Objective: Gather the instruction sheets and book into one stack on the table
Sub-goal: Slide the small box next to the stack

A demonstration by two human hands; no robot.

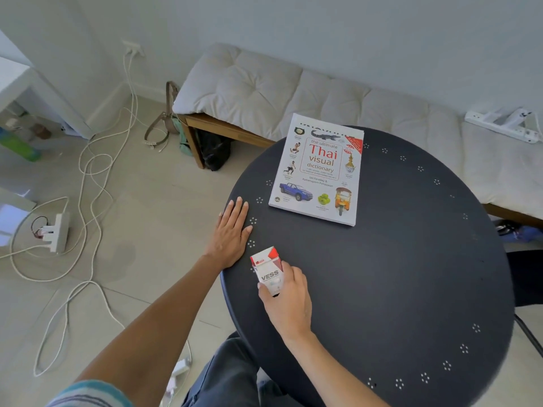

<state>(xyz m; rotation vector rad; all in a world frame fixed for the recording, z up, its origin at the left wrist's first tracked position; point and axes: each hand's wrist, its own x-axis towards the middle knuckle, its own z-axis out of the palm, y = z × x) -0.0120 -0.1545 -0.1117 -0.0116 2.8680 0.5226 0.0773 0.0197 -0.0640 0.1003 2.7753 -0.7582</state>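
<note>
Right hand (pixel 286 292) clamps a small box (pixel 269 270) near the desk (pixel 411 274) edge; left hand (pixel 232 233) lies flat, empty. Book (pixel 318 171) sits beyond the box. Sheets aren't visible; stack risks staying incomplete.

A round dark counter (pixel 411 259) is seen; a book (pixel 318 171) is laid flat near its far edge, a left hand (pixel 232 230) is rested at the rim

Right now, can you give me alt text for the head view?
A person's right hand grips a small white and red box near the edge of a round dark table, while the left hand rests flat on the rim. A Thai dictionary book lies face up at the far side.
</note>
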